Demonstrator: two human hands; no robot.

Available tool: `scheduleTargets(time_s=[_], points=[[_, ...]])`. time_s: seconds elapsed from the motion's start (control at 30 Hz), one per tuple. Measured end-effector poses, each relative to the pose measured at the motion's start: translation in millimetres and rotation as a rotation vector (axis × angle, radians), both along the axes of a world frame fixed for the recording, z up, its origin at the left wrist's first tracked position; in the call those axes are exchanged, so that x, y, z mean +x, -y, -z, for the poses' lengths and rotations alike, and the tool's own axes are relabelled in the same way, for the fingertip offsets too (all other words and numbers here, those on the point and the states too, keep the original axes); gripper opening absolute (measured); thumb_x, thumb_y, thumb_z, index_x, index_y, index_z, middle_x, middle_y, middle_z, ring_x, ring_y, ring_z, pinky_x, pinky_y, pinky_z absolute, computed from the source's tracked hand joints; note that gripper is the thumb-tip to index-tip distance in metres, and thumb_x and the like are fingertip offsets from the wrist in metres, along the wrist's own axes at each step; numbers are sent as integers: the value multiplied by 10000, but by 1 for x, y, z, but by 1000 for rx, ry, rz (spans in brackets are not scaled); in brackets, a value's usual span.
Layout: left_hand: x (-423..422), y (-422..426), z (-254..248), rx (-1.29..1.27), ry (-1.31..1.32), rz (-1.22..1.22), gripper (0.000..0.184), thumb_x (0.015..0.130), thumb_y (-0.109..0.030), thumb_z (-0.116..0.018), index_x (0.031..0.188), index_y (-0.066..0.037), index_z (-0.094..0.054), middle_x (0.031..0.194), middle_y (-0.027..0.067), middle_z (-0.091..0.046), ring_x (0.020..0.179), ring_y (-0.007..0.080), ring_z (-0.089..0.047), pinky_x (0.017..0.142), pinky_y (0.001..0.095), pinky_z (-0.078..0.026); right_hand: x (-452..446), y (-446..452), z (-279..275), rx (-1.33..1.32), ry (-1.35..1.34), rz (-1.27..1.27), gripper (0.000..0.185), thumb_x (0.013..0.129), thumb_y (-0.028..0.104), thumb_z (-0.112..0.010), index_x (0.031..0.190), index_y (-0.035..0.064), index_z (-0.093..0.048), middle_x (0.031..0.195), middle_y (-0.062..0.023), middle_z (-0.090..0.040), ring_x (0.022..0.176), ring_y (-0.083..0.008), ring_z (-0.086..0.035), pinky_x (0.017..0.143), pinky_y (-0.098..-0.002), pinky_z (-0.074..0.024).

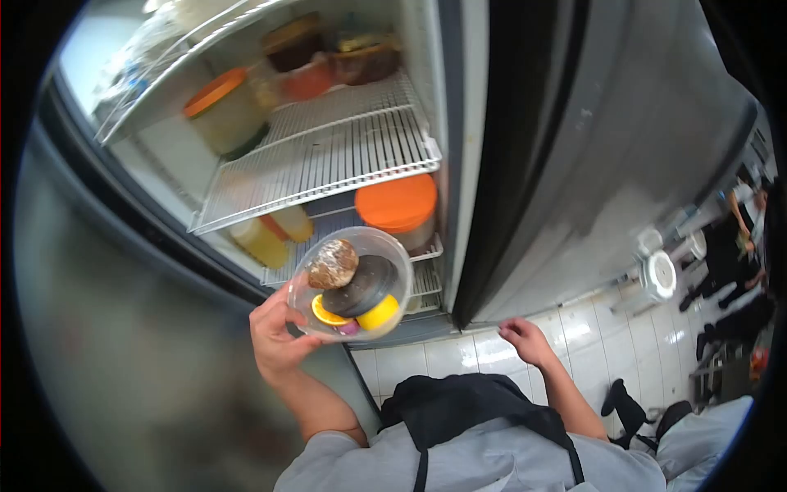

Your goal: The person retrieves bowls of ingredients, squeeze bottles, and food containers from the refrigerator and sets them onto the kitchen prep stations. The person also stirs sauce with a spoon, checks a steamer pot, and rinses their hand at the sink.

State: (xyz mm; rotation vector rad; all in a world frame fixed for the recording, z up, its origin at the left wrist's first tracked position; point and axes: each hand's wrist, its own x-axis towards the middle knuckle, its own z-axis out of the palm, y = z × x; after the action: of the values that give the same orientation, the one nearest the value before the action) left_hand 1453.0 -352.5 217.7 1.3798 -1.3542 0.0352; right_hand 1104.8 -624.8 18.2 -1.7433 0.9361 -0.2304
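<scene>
My left hand grips the rim of a clear plastic tub, holding it tilted before the open refrigerator. Inside lie a brown lump with whitish patches, a dark round lid-like piece, a cut orange, a yellow piece and a small purple piece. My right hand hangs near the bottom of the grey door, apart from the tub. Its fingers are curled together and nothing shows in them.
White wire shelves carry an orange-lidded tub, another orange-lidded container, brown bowls and yellowish bottles. A grey door stands on the right. White buckets and other people are beyond, on tiled floor.
</scene>
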Motion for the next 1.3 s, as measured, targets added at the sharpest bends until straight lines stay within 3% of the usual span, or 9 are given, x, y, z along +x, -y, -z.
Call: scheduleTargets(time_s=[0.17,0.37,0.43,0.53,0.63,0.9,1.07,1.2,1.3], points=[[-45,76,13,101,96,328,435,583,-254,-909,723,-4,-581,1202,343,-595,1101,408,-637,867,380,-520,8,-27,-116,130,511,-53,216,947,225,-630,1041,32,-606,957,-42,-643,880,-125,-580,792,-285,-476],[-111,162,59,197,194,651,323,707,-152,-823,938,-11,-647,1206,264,-618,1045,355,-656,823,390,-526,-43,-17,-139,-115,145,229,468,873,496,-659,1027,65,-564,805,-90,-615,748,-233,-604,670,-359,-484],[-132,181,60,345,103,708,511,796,-65,-768,1253,64,-578,1172,185,-649,1047,236,-621,878,341,-503,-71,-23,-126,-276,217,281,547,841,467,-694,1172,71,-514,967,-131,-640,881,-287,-639,752,-413,-507],[-142,216,71,542,-198,887,565,694,55,-820,1214,89,-603,1168,149,-649,1014,195,-618,832,323,-523,-106,-45,-123,-366,255,311,686,781,380,-769,1309,91,-440,1346,-186,-516,1156,-355,-572,958,-420,-460],[-165,226,48,441,-5,1076,510,710,70,-803,1187,88,-623,1160,121,-642,964,170,-610,799,302,-522,-117,-97,-142,-412,259,404,762,745,334,-798,1363,116,-409,1506,-198,-343,1283,-375,-479,1051,-418,-399],[-305,248,19,543,151,1341,524,726,68,-798,1213,75,-604,1073,101,-655,851,130,-627,728,249,-525,-209,-179,-156,-648,46,787,323,716,236,-807,849,63,-569,1282,-139,-536,940,-362,-629,756,-401,-521],[-404,220,9,277,-181,1809,745,835,-57,-726,1462,-28,-325,1462,223,-380,1257,305,-483,962,421,-470,-289,-310,-225,-927,-156,1046,324,650,247,-852,766,75,-604,1168,-133,-611,923,-326,-655,740,-373,-535],[-453,226,69,714,22,1569,674,840,-119,-715,1432,-65,-397,1429,229,-439,1185,381,-550,906,464,-491,-346,-450,-286,-1062,-363,1383,326,564,127,-902,740,86,-630,1088,-151,-681,1063,-293,-658,858,-349,-536],[-484,206,139,606,215,1433,675,742,-130,-792,1340,-31,-496,1291,226,-571,978,299,-659,814,366,-523,-379,-541,-319,-1129,-648,1817,259,579,-5,-830,691,49,-602,1143,-210,-666,1029,-265,-672,890,-346,-526]])
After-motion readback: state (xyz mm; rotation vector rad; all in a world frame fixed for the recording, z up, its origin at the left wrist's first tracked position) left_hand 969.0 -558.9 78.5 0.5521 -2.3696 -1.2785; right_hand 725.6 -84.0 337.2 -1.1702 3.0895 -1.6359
